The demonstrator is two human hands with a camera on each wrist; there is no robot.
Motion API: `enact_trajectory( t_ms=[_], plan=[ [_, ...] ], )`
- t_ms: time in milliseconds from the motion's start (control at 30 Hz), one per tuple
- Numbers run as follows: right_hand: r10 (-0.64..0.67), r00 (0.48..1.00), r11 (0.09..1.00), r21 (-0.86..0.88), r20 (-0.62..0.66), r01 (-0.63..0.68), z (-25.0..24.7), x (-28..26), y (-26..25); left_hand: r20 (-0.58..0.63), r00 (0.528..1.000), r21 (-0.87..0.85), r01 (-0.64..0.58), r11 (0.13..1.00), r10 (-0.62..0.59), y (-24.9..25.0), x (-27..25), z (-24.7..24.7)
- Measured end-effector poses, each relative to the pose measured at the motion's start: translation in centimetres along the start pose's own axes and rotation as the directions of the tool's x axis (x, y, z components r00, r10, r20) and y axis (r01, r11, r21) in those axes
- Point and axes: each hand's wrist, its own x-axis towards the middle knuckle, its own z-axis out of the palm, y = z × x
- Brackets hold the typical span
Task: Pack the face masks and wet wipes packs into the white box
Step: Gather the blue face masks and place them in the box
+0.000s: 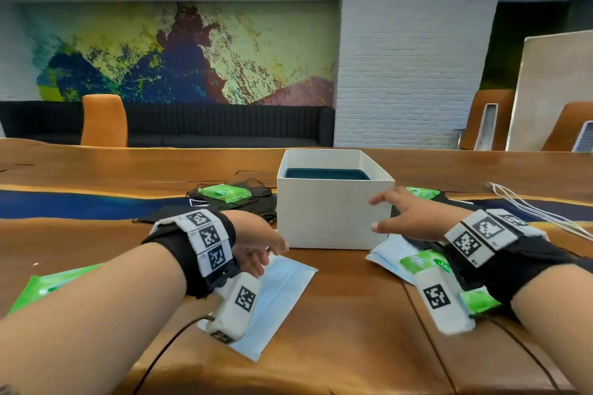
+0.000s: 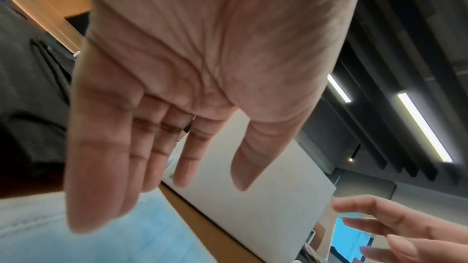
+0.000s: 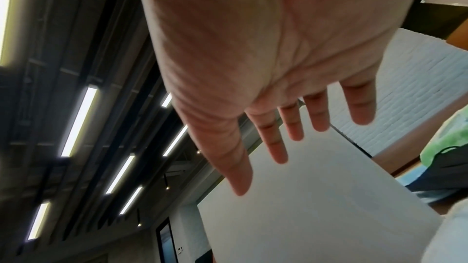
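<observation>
The open white box [image 1: 330, 215] stands mid-table with a dark blue liner inside. My left hand [image 1: 260, 250] hovers, fingers straight, just over the far corner of a light blue face mask [image 1: 279, 295] lying in front of the box; the palm [image 2: 202, 67] is empty. My right hand [image 1: 398, 218] is spread beside the box's right front corner, holding nothing, its fingers [image 3: 276, 141] just short of the box wall [image 3: 329, 197]. Below it lie blue masks [image 1: 388, 258] under a green wet wipes pack [image 1: 426, 261]. Black masks [image 1: 244, 205] with another green pack [image 1: 224, 193] lie left of the box.
A green wipes pack [image 1: 51, 282] lies at the left edge under my forearm, and another [image 1: 420, 192] sits behind the box on the right. White mask cords [image 1: 539, 208] trail at the right. Orange chairs [image 1: 104, 120] stand beyond the wooden table [image 1: 353, 324].
</observation>
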Motion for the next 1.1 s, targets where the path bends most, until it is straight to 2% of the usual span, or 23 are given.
enact_trajectory(
  t_ms=[133, 267, 367, 500, 667, 833, 1000, 1100],
  plan=[
    [0.132, 0.988, 0.990, -0.058, 0.084, -0.128, -0.1, -0.6, 1.2, -0.072, 0.997, 0.089, 0.042, 0.995, -0.036, -0.3, 0.6, 0.7],
    [0.292, 0.930, 0.932, -0.288, 0.225, -0.223, 0.1, -0.5, 2.2, -0.078, 0.995, 0.114, 0.069, 0.991, -0.061, -0.5, 1.7, 0.8],
    [0.328, 0.901, 0.903, -0.376, 0.285, -0.210, 0.6, -0.3, 2.1, -0.127, 0.991, 0.273, 0.063, 0.960, -0.029, -0.1, 1.9, 0.8],
    [0.334, 0.903, 0.858, -0.484, 0.270, -0.173, 1.4, 0.2, 1.0, -0.116, 0.993, 0.520, 0.090, 0.849, -0.034, 0.5, 1.5, 1.0],
    [0.391, 0.861, 0.815, -0.557, 0.325, -0.160, 2.5, 1.7, 0.7, -0.015, 0.995, 0.596, 0.090, 0.798, -0.101, 0.7, 2.2, 1.4],
    [0.384, 0.873, 0.801, -0.579, 0.301, -0.153, 3.1, 2.2, 1.0, 0.008, 0.995, 0.655, 0.071, 0.752, -0.101, 0.5, 3.0, 1.2],
    [0.354, 0.889, 0.799, -0.589, 0.291, -0.125, 3.6, 2.8, 1.6, 0.053, 0.997, 0.573, 0.022, 0.819, -0.064, 0.0, 3.7, 1.3],
    [0.312, 0.909, 0.813, -0.573, 0.275, -0.105, 3.8, 2.9, 2.0, 0.024, 0.999, 0.449, -0.049, 0.892, 0.043, -0.2, 3.5, 1.0]
  ],
)
